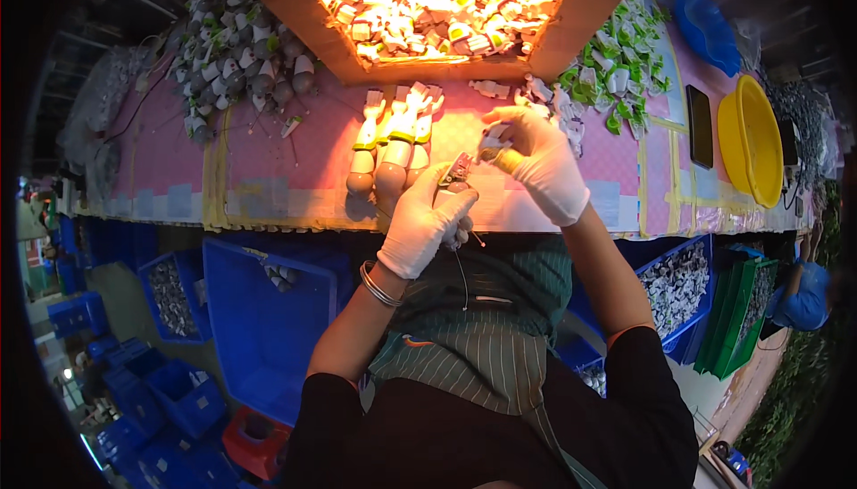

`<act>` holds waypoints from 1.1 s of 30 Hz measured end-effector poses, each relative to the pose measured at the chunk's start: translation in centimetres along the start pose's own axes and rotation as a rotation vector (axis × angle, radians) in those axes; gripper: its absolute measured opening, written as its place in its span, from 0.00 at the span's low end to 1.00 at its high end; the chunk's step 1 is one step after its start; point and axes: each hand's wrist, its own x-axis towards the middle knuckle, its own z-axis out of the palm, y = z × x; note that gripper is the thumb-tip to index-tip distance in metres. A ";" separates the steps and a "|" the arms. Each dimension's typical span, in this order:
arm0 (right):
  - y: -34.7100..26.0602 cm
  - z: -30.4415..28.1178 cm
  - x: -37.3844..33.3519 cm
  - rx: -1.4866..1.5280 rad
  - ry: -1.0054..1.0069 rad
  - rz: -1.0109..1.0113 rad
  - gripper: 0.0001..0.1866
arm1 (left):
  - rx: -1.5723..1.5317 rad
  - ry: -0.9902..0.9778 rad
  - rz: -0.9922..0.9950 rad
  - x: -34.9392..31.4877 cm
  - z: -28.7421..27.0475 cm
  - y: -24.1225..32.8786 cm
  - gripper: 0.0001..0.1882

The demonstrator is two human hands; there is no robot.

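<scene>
My left hand [421,223], in a white glove, is closed around a small grey assembly [457,176] whose open end shows reddish and green bits. A thin wire [463,279] with a small tip hangs below that hand. Just to the right, my gloved right hand [543,167] pinches a small white plastic part [496,142] close to the assembly. The two pieces look apart, though fingers hide some of each. To the left of my hands, several white, green and grey bulb-ended pieces [393,154] lie side by side on the pink table [312,176].
A brightly lit cardboard box [437,69] of small white parts stands at the back. Piles of grey-and-white pieces [241,65] and green-and-white parts [616,69] flank it. Rightward are a phone [700,126], yellow basin [752,141] and blue basin [705,25]. Below sits a blue crate [268,328].
</scene>
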 end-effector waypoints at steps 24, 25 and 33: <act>1.2 0.5 -1.1 0.156 0.214 -0.058 0.22 | 0.198 0.059 0.152 0.8 2.0 -0.3 0.20; 2.2 -1.6 -0.8 0.072 0.222 -0.143 0.21 | 0.182 0.040 0.125 0.7 1.6 -0.2 0.19; 2.3 -13.8 -1.4 -1.370 0.890 -0.065 0.19 | 0.135 0.004 0.095 1.0 1.6 0.4 0.19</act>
